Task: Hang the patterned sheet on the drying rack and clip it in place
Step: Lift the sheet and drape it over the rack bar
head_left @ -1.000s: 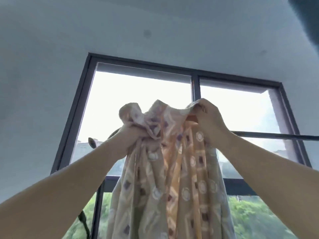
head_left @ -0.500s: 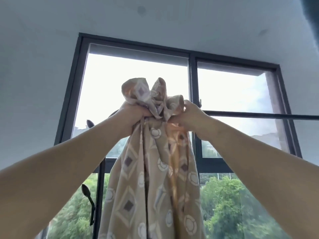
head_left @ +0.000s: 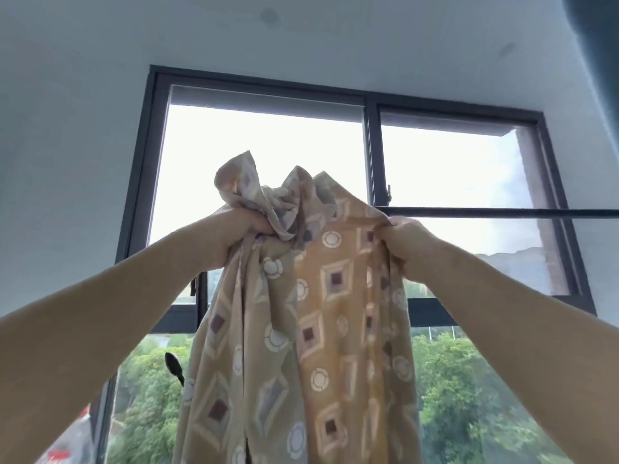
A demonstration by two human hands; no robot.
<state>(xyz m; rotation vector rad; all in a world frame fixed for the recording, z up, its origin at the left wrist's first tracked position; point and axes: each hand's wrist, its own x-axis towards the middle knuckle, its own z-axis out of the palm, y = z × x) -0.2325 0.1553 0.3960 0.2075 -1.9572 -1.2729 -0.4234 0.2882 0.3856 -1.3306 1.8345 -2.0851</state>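
Since half a second earlier, the right hand (head_left: 407,244) had drawn rightward along the rail (head_left: 502,212), spreading the sheet (head_left: 301,313); the left hand (head_left: 246,234) gripped its bunched top. Sheet raised at rail height, unclipped.

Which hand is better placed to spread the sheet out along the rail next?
The right hand, probably. It pinches the sheet just below the bare rail that runs on to its side. The left hand grips a bunched clump, and no rail shows beyond it.
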